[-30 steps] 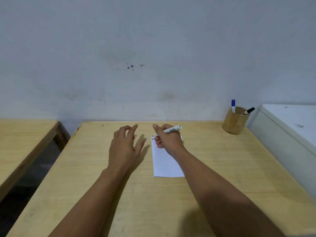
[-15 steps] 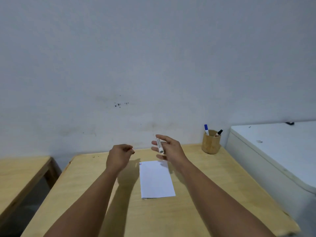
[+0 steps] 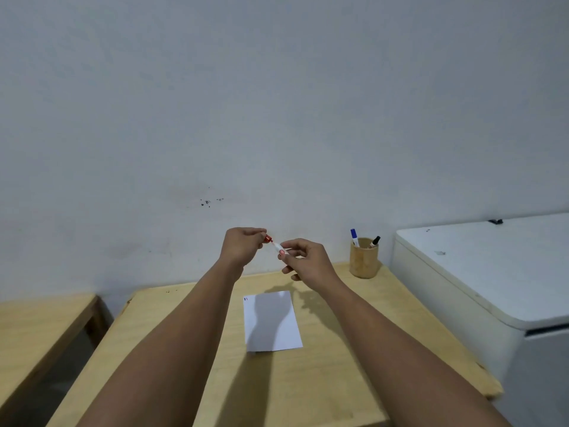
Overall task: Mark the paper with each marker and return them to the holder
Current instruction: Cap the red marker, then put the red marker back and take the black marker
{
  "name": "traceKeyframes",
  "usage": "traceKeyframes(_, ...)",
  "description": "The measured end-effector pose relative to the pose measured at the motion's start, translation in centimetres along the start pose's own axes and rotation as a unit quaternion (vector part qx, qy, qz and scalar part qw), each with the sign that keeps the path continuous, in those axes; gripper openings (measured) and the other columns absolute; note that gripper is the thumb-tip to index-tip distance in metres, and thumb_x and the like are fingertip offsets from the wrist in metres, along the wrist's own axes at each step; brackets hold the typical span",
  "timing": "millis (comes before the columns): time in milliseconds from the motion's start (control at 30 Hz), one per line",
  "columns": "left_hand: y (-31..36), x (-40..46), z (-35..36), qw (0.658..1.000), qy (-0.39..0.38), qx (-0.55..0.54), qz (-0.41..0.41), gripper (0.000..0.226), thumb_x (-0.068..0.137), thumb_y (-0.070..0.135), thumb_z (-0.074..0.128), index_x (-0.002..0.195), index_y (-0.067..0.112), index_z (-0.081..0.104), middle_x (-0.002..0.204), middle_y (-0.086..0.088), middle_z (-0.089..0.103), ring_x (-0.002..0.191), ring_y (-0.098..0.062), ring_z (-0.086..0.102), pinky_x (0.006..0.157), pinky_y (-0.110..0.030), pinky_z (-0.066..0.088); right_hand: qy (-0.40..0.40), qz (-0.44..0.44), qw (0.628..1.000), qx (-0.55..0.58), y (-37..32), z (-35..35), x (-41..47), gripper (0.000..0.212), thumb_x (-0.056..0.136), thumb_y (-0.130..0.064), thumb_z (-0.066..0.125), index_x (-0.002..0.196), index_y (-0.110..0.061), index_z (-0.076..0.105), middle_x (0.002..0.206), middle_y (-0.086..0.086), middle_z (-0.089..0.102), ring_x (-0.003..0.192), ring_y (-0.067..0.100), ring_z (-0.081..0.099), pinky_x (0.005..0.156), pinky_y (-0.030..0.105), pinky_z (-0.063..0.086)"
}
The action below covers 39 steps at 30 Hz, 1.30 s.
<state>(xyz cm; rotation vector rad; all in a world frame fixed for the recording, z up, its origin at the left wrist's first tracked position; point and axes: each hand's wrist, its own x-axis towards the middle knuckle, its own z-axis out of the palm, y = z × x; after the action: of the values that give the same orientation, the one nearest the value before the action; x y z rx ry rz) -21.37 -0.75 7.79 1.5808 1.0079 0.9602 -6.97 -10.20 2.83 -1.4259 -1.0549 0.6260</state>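
A light wooden table (image 3: 338, 380) carries two things: a white paper (image 3: 272, 322) lies flat near its middle, and a round wooden holder (image 3: 364, 260) stands at its far right corner.

Count: three markers, namely red marker (image 3: 277, 246), blue marker (image 3: 354, 237), black marker (image 3: 375, 241). One holder (image 3: 364, 260). One paper (image 3: 271, 322). Two hands.
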Motion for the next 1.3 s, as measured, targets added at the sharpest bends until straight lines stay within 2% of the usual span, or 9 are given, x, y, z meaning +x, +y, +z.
traceKeyframes(267, 0.2, -0.2, 3.1, 0.998, -0.042, 0.042, 0.028, 0.025, 0.099, 0.011, 0.061, 0.118, 0.006, 0.076, 0.094, 0.000, 0.075, 0.091, -0.018, 0.069, 0.070, -0.026, 0.049, 0.015, -0.002, 1.000, -0.014, 0.4, -2.0, 0.6, 0.012, 0.098, -0.015, 0.076, 0.109, -0.018, 0.077, 0.096, 0.003, 0.074, 0.061, 0.009, 0.074, 0.055, 0.022, 0.054)
traceKeyframes(433, -0.9, 0.1, 6.6, 0.997, -0.059, 0.038, 0.022, 0.026, 0.100, 0.010, 0.059, 0.122, 0.003, 0.073, 0.101, -0.011, 0.076, 0.096, -0.024, 0.072, 0.079, -0.036, 0.057, 0.043, 0.004, 0.999, -0.021, 2.2, -3.8, 1.1, 0.011, 0.096, -0.010, 0.077, 0.097, -0.021, 0.076, 0.089, 0.003, 0.074, 0.061, 0.013, 0.073, 0.057, 0.025, 0.054)
traceKeyframes(533, -0.4, 1.1, 9.4, 0.993, -0.115, 0.027, 0.014, 0.031, 0.101, 0.011, 0.056, 0.128, 0.008, 0.070, 0.111, -0.009, 0.075, 0.107, -0.028, 0.071, 0.088, -0.042, 0.059, 0.069, 0.009, 0.997, -0.029, 3.6, -6.0, 2.2, 0.013, 0.098, -0.009, 0.075, 0.109, -0.015, 0.075, 0.085, -0.002, 0.072, 0.066, 0.015, 0.074, 0.065, 0.027, 0.056)
traceKeyframes(600, 0.2, 2.4, 11.7, 0.989, -0.142, 0.035, 0.027, 0.038, 0.100, 0.010, 0.053, 0.136, 0.014, 0.064, 0.112, -0.003, 0.073, 0.102, -0.026, 0.069, 0.085, -0.039, 0.058, 0.094, -0.004, 0.991, -0.094, 3.5, -8.5, 4.0, 0.024, 0.099, -0.013, 0.074, 0.123, -0.015, 0.074, 0.084, -0.007, 0.070, 0.077, 0.014, 0.072, 0.072, 0.025, 0.051)
traceKeyframes(700, -0.5, 4.5, 15.2, 0.988, -0.131, 0.070, 0.050, 0.051, 0.097, 0.012, 0.053, 0.148, 0.020, 0.052, 0.103, 0.001, 0.070, 0.085, -0.022, 0.061, 0.080, -0.036, 0.055, 0.176, -0.027, 0.972, -0.153, 2.0, -12.9, 7.6, 0.020, 0.097, -0.021, 0.072, 0.116, -0.025, 0.078, 0.087, -0.010, 0.073, 0.085, 0.015, 0.070, 0.080, 0.030, 0.055)
traceKeyframes(833, -3.3, 6.6, 19.9, 0.981, -0.130, 0.137, 0.041, 0.063, 0.092, 0.026, 0.068, 0.151, 0.020, 0.048, 0.131, -0.005, 0.066, 0.110, -0.025, 0.066, 0.090, -0.036, 0.054, 0.251, -0.023, 0.952, -0.171, 1.6, -17.6, 12.0, 0.013, 0.093, -0.031, 0.070, 0.104, -0.035, 0.065, 0.096, -0.009, 0.078, 0.090, 0.024, 0.077, 0.092, 0.052, 0.061)
traceKeyframes(1067, -7.8, 9.8, 26.5, 0.970, -0.185, 0.160, 0.007, 0.094, 0.083, 0.027, 0.082, 0.161, 0.019, 0.029, 0.158, -0.008, 0.046, 0.139, -0.027, 0.051, 0.104, -0.037, 0.046, 0.225, 0.017, 0.949, -0.222, 5.6, -19.3, 14.5, 0.015, 0.096, -0.027, 0.074, 0.110, -0.028, 0.068, 0.099, -0.011, 0.073, 0.099, 0.020, 0.074, 0.099, 0.050, 0.057)
traceKeyframes(1200, -9.5, 10.4, 28.2, 0.969, -0.202, 0.140, 0.017, 0.085, 0.077, 0.041, 0.085, 0.151, 0.029, 0.045, 0.146, 0.005, 0.058, 0.120, -0.017, 0.063, 0.092, -0.029, 0.053, 0.219, 0.044, 0.926, -0.304, 8.4, -18.7, 14.1, 0.017, 0.101, -0.036, 0.069, 0.116, -0.029, 0.069, 0.109, -0.010, 0.080, 0.104, 0.019, 0.074, 0.100, 0.041, 0.041)
traceKeyframes(1300, -10.1, 10.0, 28.8, 0.976, -0.190, 0.107, 0.016, 0.062, 0.076, 0.034, 0.088, 0.128, 0.042, 0.055, 0.121, 0.016, 0.070, 0.093, 0.008, 0.065, 0.069, -0.012, 0.050, 0.197, 0.064, 0.900, -0.383, 9.2, -18.8, 13.4, 0.032, 0.102, -0.047, 0.065, 0.128, -0.029, 0.070, 0.126, -0.006, 0.077, 0.115, 0.021, 0.069, 0.095, 0.043, 0.034)
